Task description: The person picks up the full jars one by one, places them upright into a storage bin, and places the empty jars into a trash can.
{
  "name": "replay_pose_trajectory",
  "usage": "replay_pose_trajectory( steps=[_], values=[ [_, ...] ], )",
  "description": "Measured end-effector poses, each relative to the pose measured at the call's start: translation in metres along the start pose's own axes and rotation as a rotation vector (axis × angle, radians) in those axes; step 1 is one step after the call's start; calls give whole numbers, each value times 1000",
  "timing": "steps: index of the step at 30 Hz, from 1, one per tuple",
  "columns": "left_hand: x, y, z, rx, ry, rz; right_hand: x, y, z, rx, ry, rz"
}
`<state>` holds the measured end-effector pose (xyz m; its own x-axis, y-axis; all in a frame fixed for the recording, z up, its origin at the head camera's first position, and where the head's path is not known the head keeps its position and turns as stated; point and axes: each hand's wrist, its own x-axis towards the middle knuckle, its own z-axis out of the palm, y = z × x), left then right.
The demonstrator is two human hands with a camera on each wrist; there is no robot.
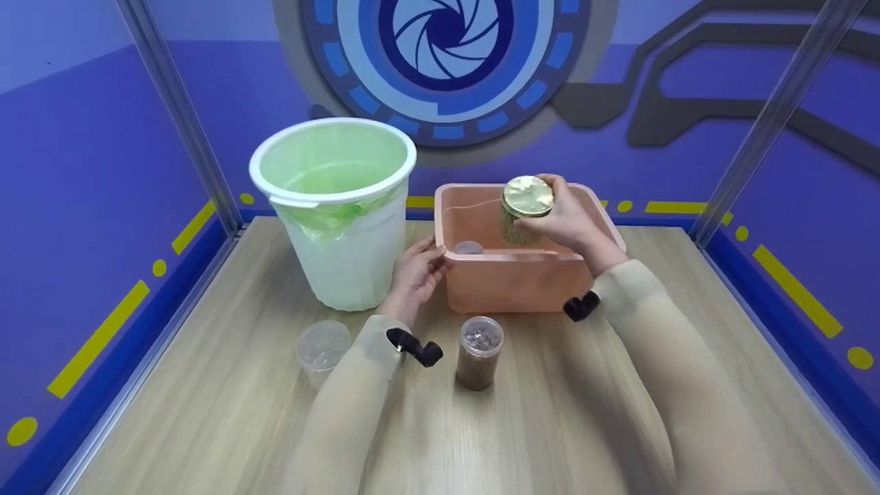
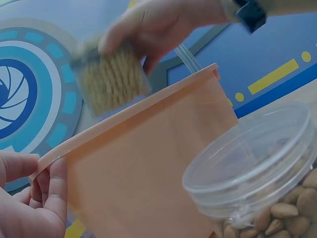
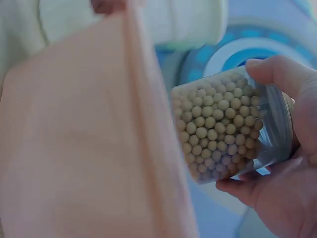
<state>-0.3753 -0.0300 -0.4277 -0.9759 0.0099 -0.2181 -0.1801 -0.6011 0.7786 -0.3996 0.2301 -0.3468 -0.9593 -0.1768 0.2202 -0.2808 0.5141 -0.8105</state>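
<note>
One held jar (image 1: 522,208) contains beige balls (image 3: 218,126); another jar (image 1: 479,356), brown nuts (image 2: 285,210).

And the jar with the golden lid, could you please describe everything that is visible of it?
The jar is transparent, plastic or glass, closed by a round, shiny, wrinkled gold lid. Small beige balls fill most of it. The right hand grips it near the top, lid upward, over the open salmon bin; nothing else visibly touches it.
</note>
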Motion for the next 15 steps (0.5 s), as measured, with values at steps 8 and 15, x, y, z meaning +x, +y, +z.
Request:
replay_pose_trajectory(
  steps=[8, 15],
  values=[
    [1, 1, 2, -8, -18, 14, 25, 31, 23, -154, -183, 107],
    [1, -2, 0, -12, -19, 10, 30, 36, 27, -343, -370, 186]
  ],
)
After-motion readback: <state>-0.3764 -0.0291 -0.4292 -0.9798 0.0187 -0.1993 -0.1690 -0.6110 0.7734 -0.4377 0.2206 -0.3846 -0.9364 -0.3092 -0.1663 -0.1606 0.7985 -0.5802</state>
